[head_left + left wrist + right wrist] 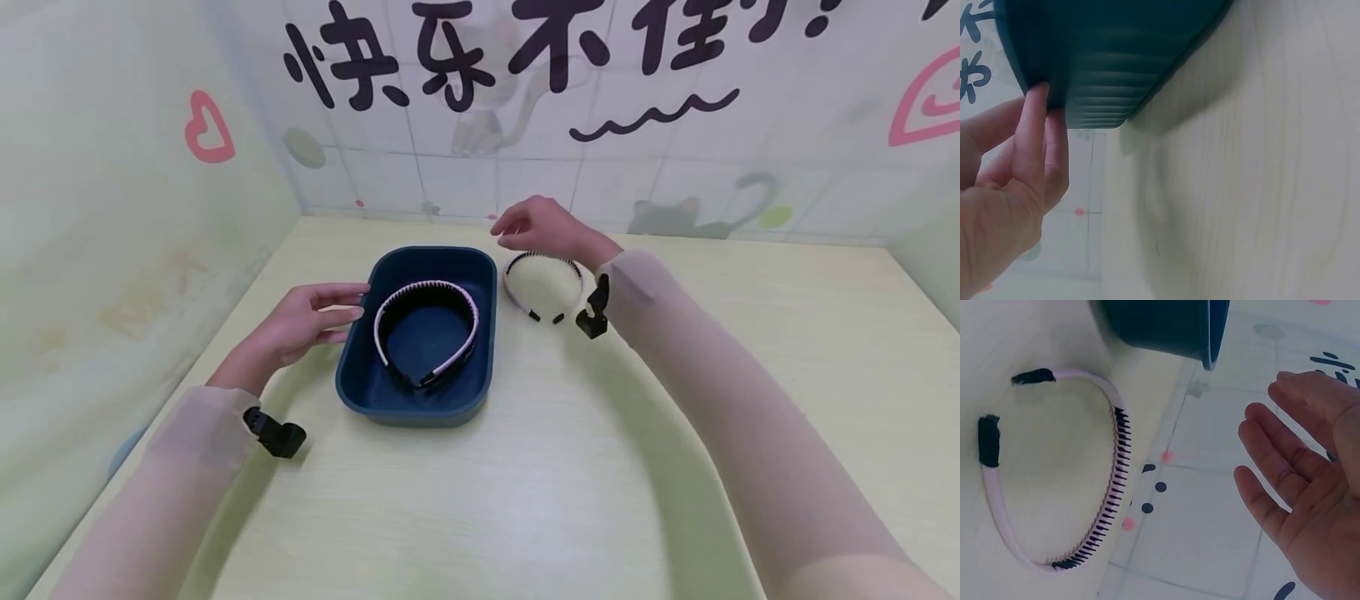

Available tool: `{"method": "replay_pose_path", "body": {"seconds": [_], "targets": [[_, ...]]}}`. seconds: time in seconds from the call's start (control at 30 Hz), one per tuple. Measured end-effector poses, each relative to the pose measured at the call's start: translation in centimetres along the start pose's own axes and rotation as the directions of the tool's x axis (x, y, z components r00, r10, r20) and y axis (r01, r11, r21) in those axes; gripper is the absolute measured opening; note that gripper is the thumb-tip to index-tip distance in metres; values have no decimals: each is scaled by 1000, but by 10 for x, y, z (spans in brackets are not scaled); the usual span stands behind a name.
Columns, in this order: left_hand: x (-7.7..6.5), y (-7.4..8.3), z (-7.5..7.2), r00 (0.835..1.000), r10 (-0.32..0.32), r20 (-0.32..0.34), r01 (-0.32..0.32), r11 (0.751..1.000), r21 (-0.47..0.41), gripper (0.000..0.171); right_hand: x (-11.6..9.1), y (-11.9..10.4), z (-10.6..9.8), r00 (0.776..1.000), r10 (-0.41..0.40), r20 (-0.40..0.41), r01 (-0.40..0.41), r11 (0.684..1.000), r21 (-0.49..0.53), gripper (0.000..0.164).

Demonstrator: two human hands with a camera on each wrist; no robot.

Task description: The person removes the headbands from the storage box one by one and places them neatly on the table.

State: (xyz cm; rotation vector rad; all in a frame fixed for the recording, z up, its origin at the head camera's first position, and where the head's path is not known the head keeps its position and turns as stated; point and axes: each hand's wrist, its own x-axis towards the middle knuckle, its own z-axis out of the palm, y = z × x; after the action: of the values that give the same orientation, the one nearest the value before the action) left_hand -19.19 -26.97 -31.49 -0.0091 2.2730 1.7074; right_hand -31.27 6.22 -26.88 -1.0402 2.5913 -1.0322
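A dark blue bin (420, 415) with rounded corners stands on the table. My left hand (303, 321) is at its left side; in the left wrist view the nearly straight fingers (1034, 125) touch the bin's outer wall near the rim. Inside the bin lies a pale purple headband (453, 361) with dark inner parts and black tips. To the bin's right, another pale purple headband (999, 503) with black comb teeth and black tips lies flat on the table. My right hand (543, 225) hovers above its far end, fingers loosely bent and holding nothing.
The pale wood table (525, 500) meets a printed back wall (525, 179) just beyond the right hand. A side wall (135, 250) stands close on the left. Black wrist cameras (277, 435) are strapped to both sleeved forearms.
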Motion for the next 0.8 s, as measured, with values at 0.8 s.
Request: {"method": "replay_pose_path", "body": {"seconds": [0.8], "targets": [[0, 0, 0, 1000, -8, -10, 8, 1000, -10, 52, 29, -50, 46, 977, -134, 164, 143, 988, -50, 24]]}}
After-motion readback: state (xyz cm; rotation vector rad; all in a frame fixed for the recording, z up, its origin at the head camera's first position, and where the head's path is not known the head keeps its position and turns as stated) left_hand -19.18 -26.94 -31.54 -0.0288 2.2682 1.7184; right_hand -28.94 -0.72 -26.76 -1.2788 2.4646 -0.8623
